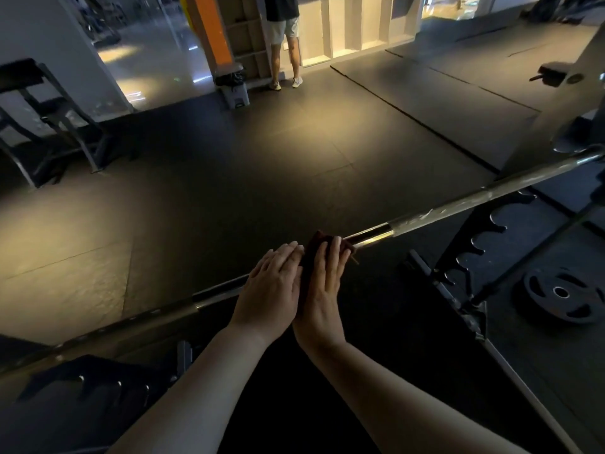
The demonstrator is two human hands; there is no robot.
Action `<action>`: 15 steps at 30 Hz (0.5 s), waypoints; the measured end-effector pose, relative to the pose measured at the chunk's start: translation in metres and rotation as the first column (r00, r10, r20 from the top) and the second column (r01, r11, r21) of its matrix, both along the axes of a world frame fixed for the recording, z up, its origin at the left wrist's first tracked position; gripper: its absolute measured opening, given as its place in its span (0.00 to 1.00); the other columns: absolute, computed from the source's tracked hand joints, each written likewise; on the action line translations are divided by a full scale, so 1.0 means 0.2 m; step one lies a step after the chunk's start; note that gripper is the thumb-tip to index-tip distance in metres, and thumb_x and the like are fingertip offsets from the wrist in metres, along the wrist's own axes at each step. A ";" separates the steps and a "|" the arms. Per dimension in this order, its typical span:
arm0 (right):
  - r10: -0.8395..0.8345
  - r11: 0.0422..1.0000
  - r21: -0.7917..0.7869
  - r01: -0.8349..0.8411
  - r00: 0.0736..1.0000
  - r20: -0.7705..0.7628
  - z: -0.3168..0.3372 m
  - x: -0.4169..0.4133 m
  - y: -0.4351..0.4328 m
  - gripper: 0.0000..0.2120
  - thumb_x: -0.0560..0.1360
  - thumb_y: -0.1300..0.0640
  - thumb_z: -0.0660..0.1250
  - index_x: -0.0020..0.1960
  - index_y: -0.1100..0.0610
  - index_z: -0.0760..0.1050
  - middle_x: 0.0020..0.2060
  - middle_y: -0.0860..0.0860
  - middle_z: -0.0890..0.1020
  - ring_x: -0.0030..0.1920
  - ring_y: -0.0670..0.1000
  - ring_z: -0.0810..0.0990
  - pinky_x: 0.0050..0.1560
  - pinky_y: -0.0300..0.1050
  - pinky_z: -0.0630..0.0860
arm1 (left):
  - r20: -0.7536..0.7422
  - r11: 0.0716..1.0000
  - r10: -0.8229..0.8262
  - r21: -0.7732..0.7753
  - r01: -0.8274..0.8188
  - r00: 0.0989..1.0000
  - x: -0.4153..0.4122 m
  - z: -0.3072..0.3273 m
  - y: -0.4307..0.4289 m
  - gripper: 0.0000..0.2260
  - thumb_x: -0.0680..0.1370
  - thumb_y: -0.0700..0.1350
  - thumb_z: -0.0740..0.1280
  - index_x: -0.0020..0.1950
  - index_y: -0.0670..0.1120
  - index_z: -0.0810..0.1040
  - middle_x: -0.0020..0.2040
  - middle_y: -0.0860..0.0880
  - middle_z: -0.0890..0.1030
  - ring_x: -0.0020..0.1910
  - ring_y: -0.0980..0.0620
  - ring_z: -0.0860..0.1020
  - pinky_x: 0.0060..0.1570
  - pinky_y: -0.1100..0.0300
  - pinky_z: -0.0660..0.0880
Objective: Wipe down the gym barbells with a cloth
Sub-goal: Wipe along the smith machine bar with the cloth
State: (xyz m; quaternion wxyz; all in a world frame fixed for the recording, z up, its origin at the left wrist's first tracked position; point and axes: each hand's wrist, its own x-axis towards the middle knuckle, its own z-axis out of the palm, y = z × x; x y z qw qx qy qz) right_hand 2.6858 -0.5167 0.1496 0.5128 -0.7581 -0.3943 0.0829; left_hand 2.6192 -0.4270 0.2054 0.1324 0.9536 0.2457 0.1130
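The barbell (442, 208) is a long, rigid steel bar lying across the rack (471, 244), running from its near left side up to its far right side. Judge it heavy and stiff. It won't flex under your wipe, so leave it seated and work along it rather than lifting it. Just right of your hands the shaft is smooth, bright chrome and likely slick. Further right it turns to a duller grey stretch with pale scuffs, which may drag on the fabric.

The cloth (316, 239) is dark reddish-brown, soft and light, and it is draped over the bar about mid-span. It will bunch easily, so wrap it round the shaft and take hold from above.

Your right hand (322, 286) lies flat on the cloth with its fingers straight, pressing it to the bar (the thumb is hidden, so I can't tell whether it hooks underneath). Your left hand (271, 283) rests flat on the bar just beside it, fingers straight, gripping nothing.

The rack is dark metal with a row of scalloped hooks. A black weight plate (561, 293) with cut-out grips lies near its right side on the floor (262, 158), which is dark, matt rubber matting with visible seams.
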 end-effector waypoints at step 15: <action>-0.263 0.911 0.184 0.369 0.864 -0.430 0.13 0.09 0.13 0.33 0.85 0.55 0.56 0.83 0.41 0.41 0.78 0.34 0.32 0.78 0.40 0.30 0.81 0.59 0.42 | -0.102 0.989 -0.144 -0.046 0.140 0.984 -0.02 0.05 0.18 0.21 0.86 0.47 0.53 0.81 0.52 0.62 0.79 0.52 0.66 0.78 0.58 0.62 0.76 0.63 0.52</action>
